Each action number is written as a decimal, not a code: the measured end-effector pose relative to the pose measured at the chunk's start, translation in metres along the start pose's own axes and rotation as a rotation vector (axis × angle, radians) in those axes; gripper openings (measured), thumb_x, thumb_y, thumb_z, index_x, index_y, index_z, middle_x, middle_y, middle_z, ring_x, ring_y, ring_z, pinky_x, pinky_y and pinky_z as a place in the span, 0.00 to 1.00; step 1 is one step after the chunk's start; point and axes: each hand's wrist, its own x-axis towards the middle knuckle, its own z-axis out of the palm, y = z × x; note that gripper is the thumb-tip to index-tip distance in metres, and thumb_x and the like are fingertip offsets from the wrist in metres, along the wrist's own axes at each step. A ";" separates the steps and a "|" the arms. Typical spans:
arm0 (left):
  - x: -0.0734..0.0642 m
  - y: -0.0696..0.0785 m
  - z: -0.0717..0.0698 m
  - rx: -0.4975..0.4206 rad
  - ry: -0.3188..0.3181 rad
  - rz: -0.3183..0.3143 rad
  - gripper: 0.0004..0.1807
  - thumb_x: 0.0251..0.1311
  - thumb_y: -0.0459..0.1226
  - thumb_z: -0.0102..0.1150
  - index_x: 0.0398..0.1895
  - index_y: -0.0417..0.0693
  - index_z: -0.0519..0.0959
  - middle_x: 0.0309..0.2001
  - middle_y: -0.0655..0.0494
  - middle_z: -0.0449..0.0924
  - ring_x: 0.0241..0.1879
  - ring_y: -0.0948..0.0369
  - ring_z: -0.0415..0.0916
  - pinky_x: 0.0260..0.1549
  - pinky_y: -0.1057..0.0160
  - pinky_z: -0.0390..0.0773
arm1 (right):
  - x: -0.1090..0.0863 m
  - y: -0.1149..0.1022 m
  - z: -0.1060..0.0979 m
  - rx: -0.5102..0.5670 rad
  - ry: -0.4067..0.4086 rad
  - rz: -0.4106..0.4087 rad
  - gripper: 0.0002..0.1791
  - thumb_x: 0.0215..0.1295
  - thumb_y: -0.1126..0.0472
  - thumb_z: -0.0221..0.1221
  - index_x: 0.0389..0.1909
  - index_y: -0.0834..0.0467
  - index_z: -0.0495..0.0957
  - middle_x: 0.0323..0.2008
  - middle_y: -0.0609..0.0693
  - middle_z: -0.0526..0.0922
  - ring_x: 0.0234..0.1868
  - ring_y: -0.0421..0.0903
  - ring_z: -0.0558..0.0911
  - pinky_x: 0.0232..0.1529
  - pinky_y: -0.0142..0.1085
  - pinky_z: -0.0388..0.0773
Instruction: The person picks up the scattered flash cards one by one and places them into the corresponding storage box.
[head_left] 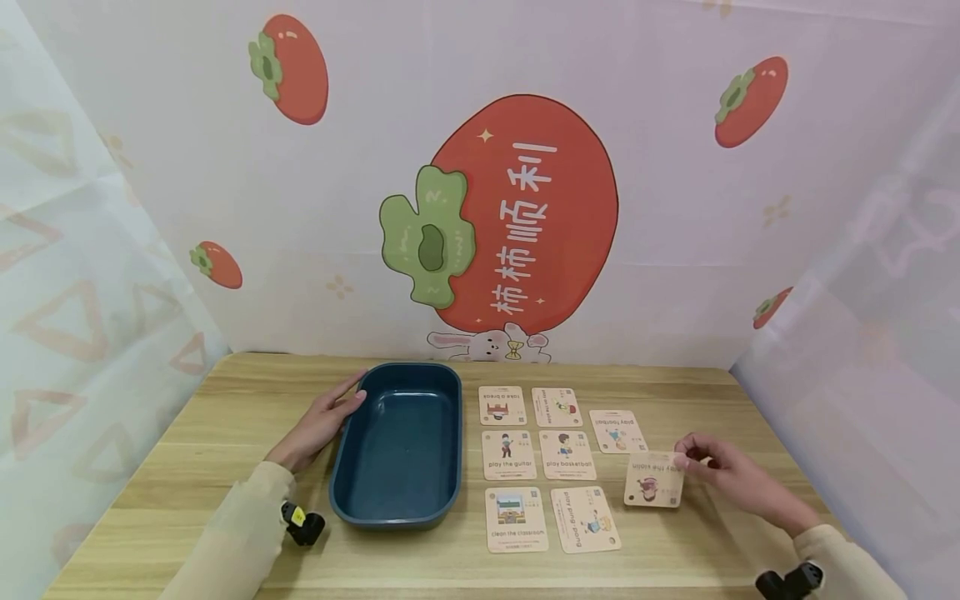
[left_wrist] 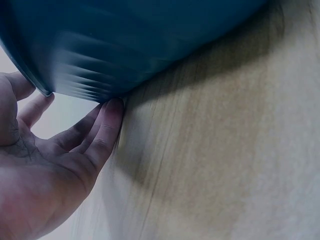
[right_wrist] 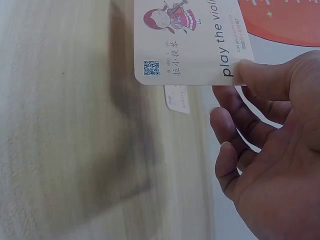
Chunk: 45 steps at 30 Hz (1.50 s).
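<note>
My left hand [head_left: 318,429] holds the far left side of a dark blue plastic basin [head_left: 397,454], thumb over the rim. In the left wrist view, other fingers [left_wrist: 107,130] lie against the outer wall near its base. My right hand [head_left: 723,473] pinches a corner of a "play the violin" card [head_left: 654,482] between thumb and fingers. In the right wrist view the card [right_wrist: 185,45] stands off the table, its picture and lettering facing the camera. The card "play football" [head_left: 618,432] lies just beyond it, and "play ping-pong" [head_left: 586,520] to its left.
Picture cards lie face up in loose rows right of the basin: "take a break" [head_left: 502,406], "play the guitar" [head_left: 509,455], "clean the classroom" [head_left: 517,519], "play basketball" [head_left: 567,455] and a sideways card [head_left: 557,407]. A printed backdrop [head_left: 660,317] borders the wooden table [head_left: 247,392].
</note>
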 end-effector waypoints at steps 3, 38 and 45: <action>0.000 -0.001 0.000 0.000 -0.001 -0.001 0.36 0.78 0.54 0.45 0.83 0.59 0.49 0.76 0.34 0.55 0.70 0.39 0.63 0.63 0.39 0.70 | 0.001 -0.021 -0.002 0.009 0.027 -0.002 0.04 0.76 0.64 0.56 0.42 0.61 0.76 0.36 0.48 0.79 0.33 0.42 0.76 0.33 0.34 0.75; 0.001 -0.001 -0.001 0.008 -0.002 -0.004 0.36 0.78 0.55 0.46 0.83 0.60 0.49 0.77 0.35 0.54 0.71 0.38 0.60 0.64 0.37 0.67 | 0.039 -0.107 0.000 0.070 0.196 -0.029 0.09 0.80 0.62 0.52 0.48 0.66 0.75 0.42 0.56 0.77 0.40 0.39 0.75 0.39 0.30 0.74; 0.000 0.000 -0.001 0.009 -0.005 -0.004 0.36 0.78 0.54 0.46 0.83 0.59 0.49 0.77 0.35 0.54 0.72 0.38 0.59 0.65 0.35 0.64 | 0.050 -0.114 0.009 0.119 0.173 -0.061 0.09 0.80 0.63 0.51 0.46 0.66 0.75 0.41 0.56 0.77 0.40 0.41 0.76 0.40 0.30 0.73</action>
